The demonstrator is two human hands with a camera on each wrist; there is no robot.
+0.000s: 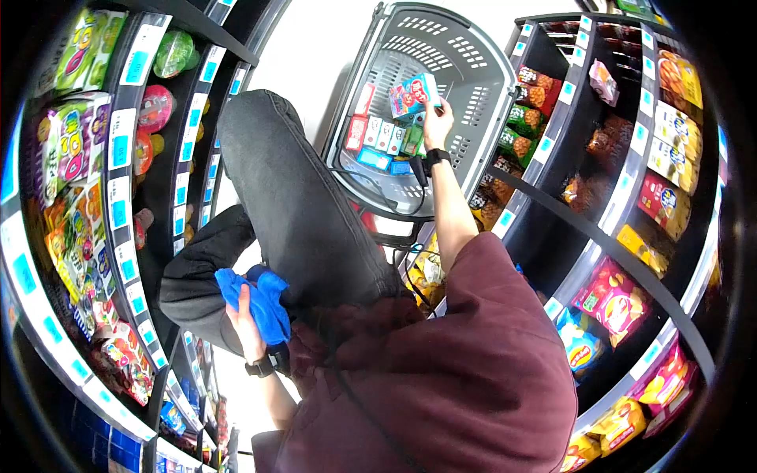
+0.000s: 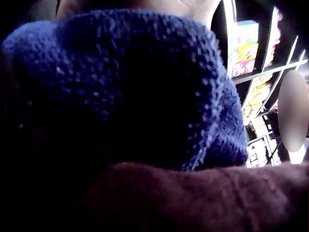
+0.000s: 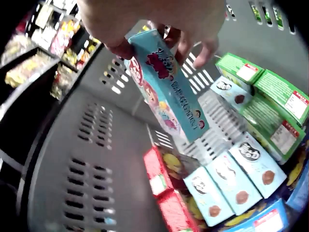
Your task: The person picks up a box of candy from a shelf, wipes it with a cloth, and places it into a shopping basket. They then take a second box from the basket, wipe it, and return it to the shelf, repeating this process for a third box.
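Note:
My right hand (image 1: 438,124) pinches a light blue and pink box (image 1: 413,95) by one end, inside a grey basket (image 1: 481,98). In the right wrist view, the fingers of my right hand (image 3: 161,34) are bent round the top of this box (image 3: 169,87), which hangs tilted above the basket's bottom. Below it lie small pale blue boxes (image 3: 233,182), red boxes (image 3: 176,211) and green boxes (image 3: 275,121). My left hand (image 1: 246,322) holds a crumpled blue cloth (image 1: 272,307) by my leg; the cloth (image 2: 96,63) covers much of the left wrist view.
Shelves of bagged snacks (image 1: 615,299) stand to the right, and shelves of sweets (image 1: 75,150) to the left. My bent knee (image 1: 264,118) is beside the basket. A black cable (image 1: 406,213) hangs by the basket's near rim.

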